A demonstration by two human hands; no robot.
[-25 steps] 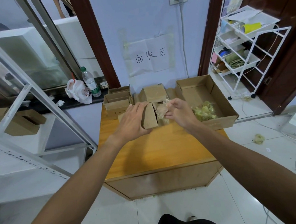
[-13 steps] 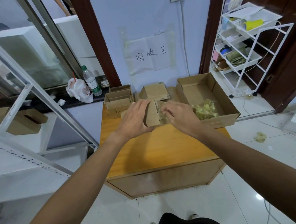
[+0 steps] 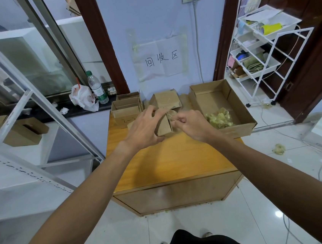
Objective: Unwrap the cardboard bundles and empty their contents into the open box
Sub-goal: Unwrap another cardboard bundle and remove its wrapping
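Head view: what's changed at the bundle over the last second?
The right hand has edged in toward the cardboard bundle, curling tighter on the clear wrap. The left hand still grips the bundle on the table; the open box and its contents haven't moved.

warm orange-yellow wood grain on the table (image 3: 176,160). plain brown on the cardboard bundle (image 3: 163,125) at the middle of the table, same brown on the open box (image 3: 238,101) at its far right corner, pale yellow-green contents (image 3: 220,117) inside. behind the table, white paper sign (image 3: 161,59) with black handwritten characters, on pale lilac wall (image 3: 145,14).
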